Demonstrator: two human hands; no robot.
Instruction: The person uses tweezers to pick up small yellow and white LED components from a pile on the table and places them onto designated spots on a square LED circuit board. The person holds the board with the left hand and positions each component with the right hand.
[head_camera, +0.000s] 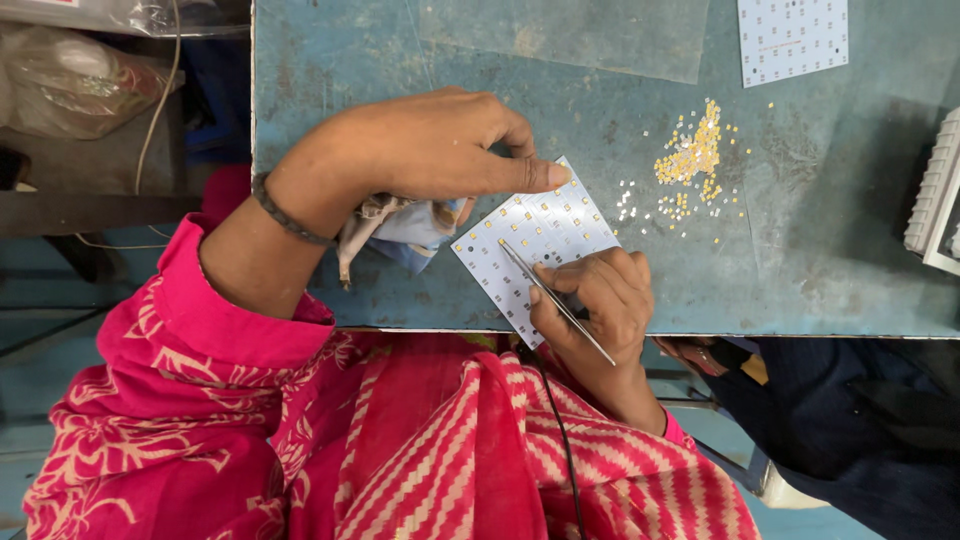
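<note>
A white square circuit board (545, 232) dotted with small yellow chips lies tilted on the blue-green table (820, 250). My left hand (430, 145) rests over a crumpled cloth (405, 225), its fingertip pressing the board's top corner. My right hand (598, 300) grips metal tweezers (555, 300), whose tip touches the board near its middle left. A loose heap of tiny yellow and white chips (692, 160) sits to the right of the board.
A second white board (792, 38) lies at the table's far right edge. A white ribbed object (935, 195) stands at the right side. Clear plastic bags (70, 85) sit on a shelf to the left. Another person's dark sleeve (840, 400) shows at lower right.
</note>
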